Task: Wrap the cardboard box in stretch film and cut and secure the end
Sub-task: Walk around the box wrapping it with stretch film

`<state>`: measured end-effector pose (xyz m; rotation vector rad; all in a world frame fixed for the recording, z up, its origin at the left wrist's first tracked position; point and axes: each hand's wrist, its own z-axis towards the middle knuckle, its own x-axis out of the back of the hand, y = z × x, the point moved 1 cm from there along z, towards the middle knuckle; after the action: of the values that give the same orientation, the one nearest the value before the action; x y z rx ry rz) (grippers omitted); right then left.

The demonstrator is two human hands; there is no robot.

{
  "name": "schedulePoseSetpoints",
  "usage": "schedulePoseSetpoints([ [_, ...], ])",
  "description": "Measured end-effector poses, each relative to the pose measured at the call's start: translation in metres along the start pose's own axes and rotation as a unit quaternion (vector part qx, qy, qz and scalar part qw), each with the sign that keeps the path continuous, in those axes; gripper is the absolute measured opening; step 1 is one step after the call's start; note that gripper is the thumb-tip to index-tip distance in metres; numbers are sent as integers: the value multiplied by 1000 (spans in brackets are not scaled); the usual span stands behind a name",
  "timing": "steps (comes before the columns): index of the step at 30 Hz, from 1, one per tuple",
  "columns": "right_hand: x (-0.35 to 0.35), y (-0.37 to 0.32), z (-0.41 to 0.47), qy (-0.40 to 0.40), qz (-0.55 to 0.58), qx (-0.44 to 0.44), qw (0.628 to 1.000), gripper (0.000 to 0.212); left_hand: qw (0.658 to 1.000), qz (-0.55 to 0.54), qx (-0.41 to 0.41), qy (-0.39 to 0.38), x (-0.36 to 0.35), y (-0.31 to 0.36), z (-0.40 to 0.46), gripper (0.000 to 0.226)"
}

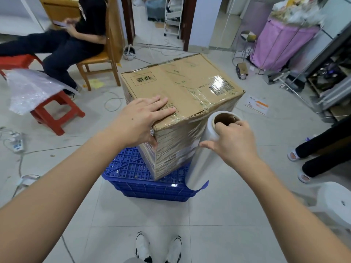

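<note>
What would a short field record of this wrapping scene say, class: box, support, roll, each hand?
box: cardboard box, sides already filmed
support: blue crate on floor
roll: stretch film roll, upright beside the box's near right side
left hand: flat on box top, thumb on near corner
right hand: grips roll's top, fingers in core

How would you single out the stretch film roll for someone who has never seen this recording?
Find the big cardboard box sitting on a blue plastic crate. Just right of its near corner, the right hand holds an upright stretch film roll, clear-white with a brown cardboard core, unlike the wider white roll at the frame's right edge.
</note>
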<state>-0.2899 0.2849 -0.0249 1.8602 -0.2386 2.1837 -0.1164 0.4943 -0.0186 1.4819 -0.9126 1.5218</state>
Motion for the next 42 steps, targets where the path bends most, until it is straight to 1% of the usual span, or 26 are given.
schedulePoseSetpoints([
  [1,-2,1,1,13,27,11,999,60,1000,2,2,0,1,0,0,121],
  [3,-6,1,-2,35,71,77,994,53,1000,6,8,-4,2,2,1,123],
  [5,-7,-3,-7,27,85,165,982,44,1000,9,17,-9,3,4,2,124],
  [7,-2,-6,-12,13,78,235,969,41,1000,11,26,-12,4,8,4,125],
  [9,3,-9,-14,6,56,277,959,43,999,20,34,-12,5,14,7,125],
  [13,7,-12,-20,-11,38,317,948,47,999,32,39,-16,3,28,11,123],
  [16,10,-5,-25,-31,41,314,948,43,998,34,43,-16,1,30,12,122],
  [21,11,11,-26,-54,85,297,949,33,999,34,41,-5,-1,32,13,122],
  [24,7,18,-28,-56,97,288,951,31,998,35,43,7,-4,37,14,121],
  [26,6,22,-30,-58,102,266,957,29,998,35,44,16,-6,41,15,122],
  [28,10,24,-31,-60,101,227,967,28,998,37,46,19,-7,44,15,123],
  [31,11,22,-34,-53,38,177,982,20,998,41,47,25,-7,47,15,123],
  [32,10,18,-34,-41,12,160,986,22,998,42,48,27,-7,47,14,123],
  [33,8,13,-35,-30,-5,129,991,32,998,41,49,27,-7,48,14,123],
  [35,6,1,-36,3,-2,67,998,53,998,38,49,25,-6,48,14,123],
  [36,3,-3,-36,25,11,55,998,56,998,38,50,25,-6,48,14,123],
  [38,-2,-9,-40,54,42,63,996,49,998,39,50,23,-6,49,14,123],
  [39,-3,-9,-41,62,57,85,993,44,998,40,50,21,-6,49,15,123],
  [42,-2,-13,-45,37,90,197,976,35,997,46,49,23,-5,49,14,122],
])
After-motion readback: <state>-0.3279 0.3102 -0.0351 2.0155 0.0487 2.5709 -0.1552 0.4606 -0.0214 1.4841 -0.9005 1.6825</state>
